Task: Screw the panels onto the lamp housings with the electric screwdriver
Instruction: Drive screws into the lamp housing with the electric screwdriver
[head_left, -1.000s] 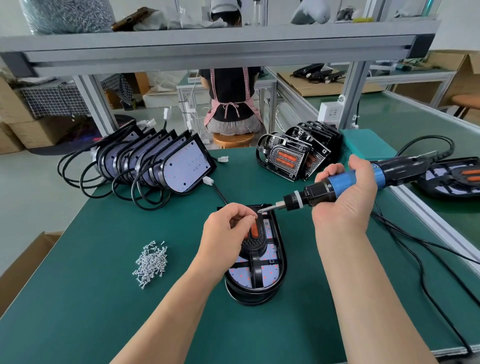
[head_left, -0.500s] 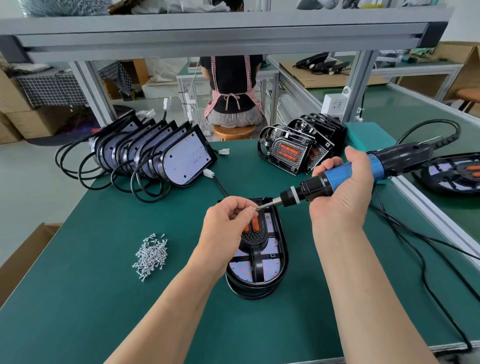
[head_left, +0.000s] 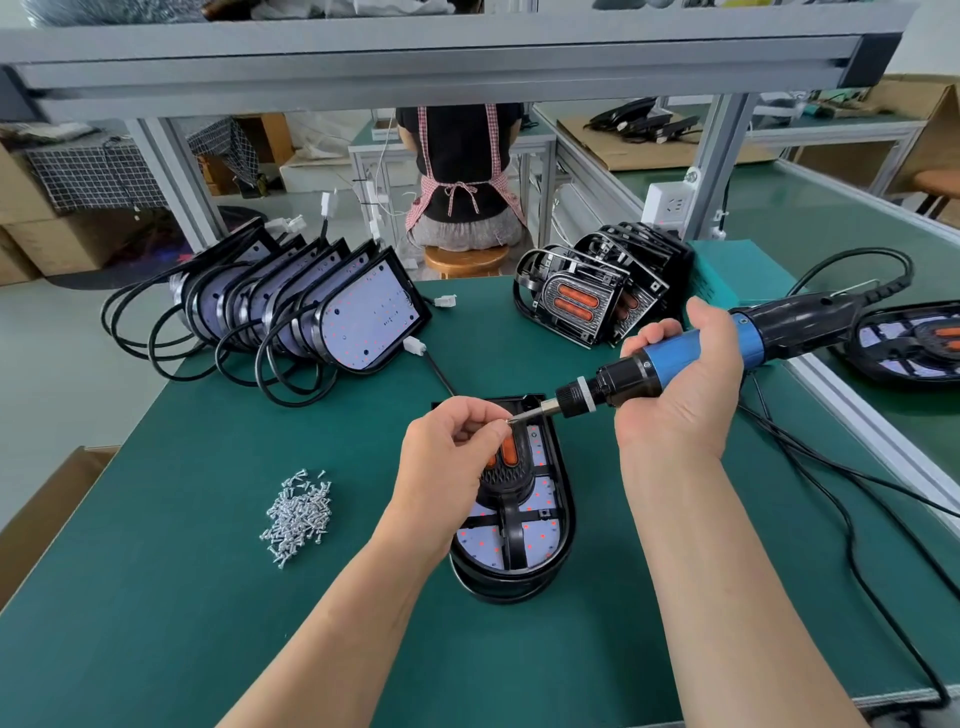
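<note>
A black lamp housing lies flat at the middle of the green table, with a black panel carrying two orange strips set on its LED board. My right hand grips the blue and black electric screwdriver, held tilted above the housing with its bit pointing left. My left hand hovers over the housing's top end and pinches a small screw against the bit tip. A pile of silver screws lies to the left.
A row of lamp housings with cables leans at the back left. A stack of black panels stands at the back right. Another lamp lies at the right edge, beside the screwdriver's cord. A person in an apron sits beyond the table.
The screwdriver and both hands have lifted slightly over the housing. My left fingers have brought the screw up to the bit tip.
</note>
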